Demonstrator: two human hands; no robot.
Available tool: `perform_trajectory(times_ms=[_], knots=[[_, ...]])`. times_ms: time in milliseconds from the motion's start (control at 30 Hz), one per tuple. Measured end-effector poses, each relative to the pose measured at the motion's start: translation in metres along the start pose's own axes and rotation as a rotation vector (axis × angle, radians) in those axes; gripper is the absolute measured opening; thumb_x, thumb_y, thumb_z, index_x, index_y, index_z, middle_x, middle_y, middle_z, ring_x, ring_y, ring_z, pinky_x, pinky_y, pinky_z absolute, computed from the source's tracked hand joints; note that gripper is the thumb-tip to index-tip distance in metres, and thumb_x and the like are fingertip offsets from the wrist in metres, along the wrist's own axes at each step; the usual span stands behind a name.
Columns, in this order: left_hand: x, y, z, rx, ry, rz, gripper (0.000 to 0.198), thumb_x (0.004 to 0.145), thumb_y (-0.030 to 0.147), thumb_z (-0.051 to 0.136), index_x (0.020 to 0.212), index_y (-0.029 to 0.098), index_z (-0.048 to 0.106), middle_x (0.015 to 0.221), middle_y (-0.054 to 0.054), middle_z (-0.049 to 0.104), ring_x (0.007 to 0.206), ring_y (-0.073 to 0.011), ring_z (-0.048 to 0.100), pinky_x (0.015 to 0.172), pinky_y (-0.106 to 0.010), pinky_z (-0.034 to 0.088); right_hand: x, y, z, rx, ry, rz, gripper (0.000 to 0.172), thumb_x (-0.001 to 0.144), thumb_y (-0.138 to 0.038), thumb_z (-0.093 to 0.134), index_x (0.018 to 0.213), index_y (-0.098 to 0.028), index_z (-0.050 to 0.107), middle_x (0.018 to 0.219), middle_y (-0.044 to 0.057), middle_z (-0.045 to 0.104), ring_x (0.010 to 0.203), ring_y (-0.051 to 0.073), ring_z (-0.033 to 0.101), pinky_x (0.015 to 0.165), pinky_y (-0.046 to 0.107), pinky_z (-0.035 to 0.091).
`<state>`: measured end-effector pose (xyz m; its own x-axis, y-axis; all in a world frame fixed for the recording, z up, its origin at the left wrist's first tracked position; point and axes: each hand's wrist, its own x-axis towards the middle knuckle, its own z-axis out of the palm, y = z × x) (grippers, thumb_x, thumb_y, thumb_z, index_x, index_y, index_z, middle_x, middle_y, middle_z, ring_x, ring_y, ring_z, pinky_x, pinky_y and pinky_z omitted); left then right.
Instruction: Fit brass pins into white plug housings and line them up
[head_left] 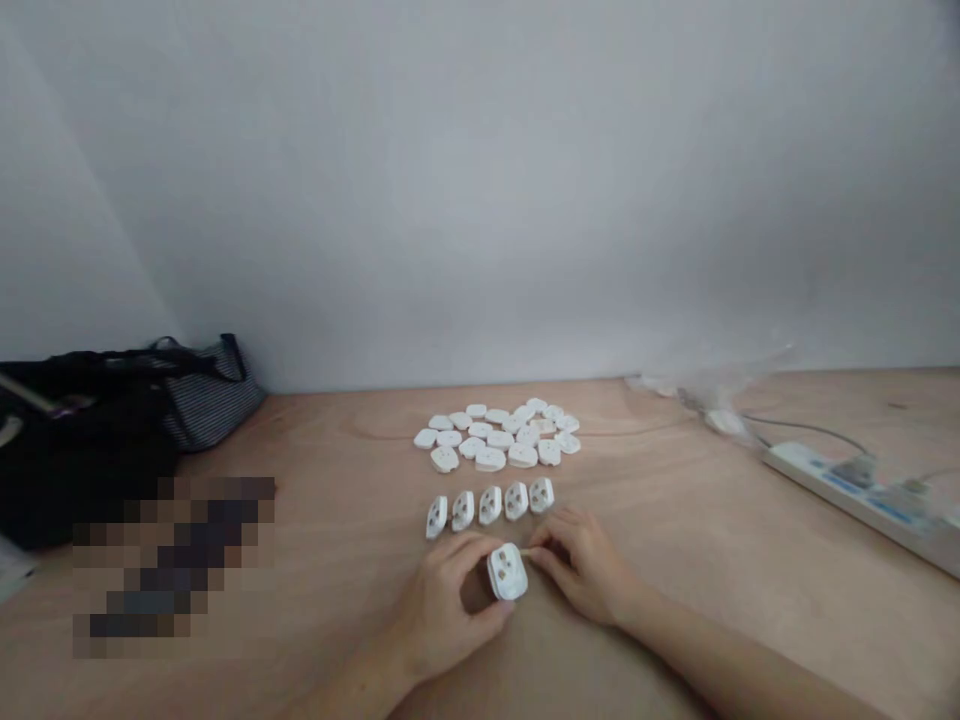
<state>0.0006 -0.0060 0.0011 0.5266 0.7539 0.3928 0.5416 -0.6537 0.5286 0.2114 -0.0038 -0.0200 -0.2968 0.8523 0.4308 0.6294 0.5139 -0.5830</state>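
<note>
Before white plug row (490, 505): squarish white plastic plug (511, 577), likely light
Left hand (456, 598): clamping rim, good hold
Right hand (581, 562): pinching pale sliver (526, 551)

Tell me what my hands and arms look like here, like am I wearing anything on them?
Your left hand and right hand show no gloves. The left forearm and right forearm have no sleeves, watch or bracelet where visible. I see no rings, but finer details are blurred.
</note>
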Motion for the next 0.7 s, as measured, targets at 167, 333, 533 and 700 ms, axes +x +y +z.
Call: perform_trajectory(times_ms=[167,333,533,700], knots=[[-0.002,-0.003,0.003,0.033,0.087,0.038,0.044,0.061,0.017,0.068,0.104,0.020,0.061,0.099,-0.005,0.069,0.091,-0.0238,0.064,0.083,-0.034,0.051,-0.002,0.003,-0.007,0.177,0.063,0.076,0.017,0.087,-0.028,0.051,0.078,-0.018,0.062,0.068,0.001,0.064,0.060,0.014,0.057,0.056,0.025,0.045],[-0.001,-0.003,0.003,0.042,0.083,0.112,0.043,0.063,0.017,0.068,0.106,0.020,0.062,0.100,-0.005,0.070,0.094,-0.0233,0.064,0.087,-0.035,0.050,-0.005,-0.004,-0.016,0.299,0.013,-0.035,0.011,0.082,-0.025,0.056,0.081,-0.019,0.065,0.076,0.002,0.069,0.070,0.015,0.062,0.065,0.026,0.049],[0.002,-0.002,0.001,0.062,0.103,0.156,0.038,0.063,0.019,0.069,0.101,0.020,0.064,0.092,-0.005,0.072,0.084,-0.0230,0.066,0.082,-0.036,0.051,-0.005,-0.009,-0.019,0.166,0.006,-0.227,0.013,0.078,-0.016,0.057,0.083,-0.022,0.066,0.077,0.002,0.070,0.074,0.018,0.062,0.078,0.036,0.045],[0.002,-0.004,0.002,0.077,0.110,0.181,0.040,0.064,0.021,0.070,0.103,0.021,0.063,0.095,-0.005,0.072,0.086,-0.0233,0.066,0.083,-0.037,0.049,-0.006,-0.008,-0.016,0.040,-0.011,-0.309,0.015,0.079,-0.015,0.054,0.085,-0.024,0.065,0.080,0.002,0.071,0.074,0.019,0.060,0.074,0.038,0.041]])
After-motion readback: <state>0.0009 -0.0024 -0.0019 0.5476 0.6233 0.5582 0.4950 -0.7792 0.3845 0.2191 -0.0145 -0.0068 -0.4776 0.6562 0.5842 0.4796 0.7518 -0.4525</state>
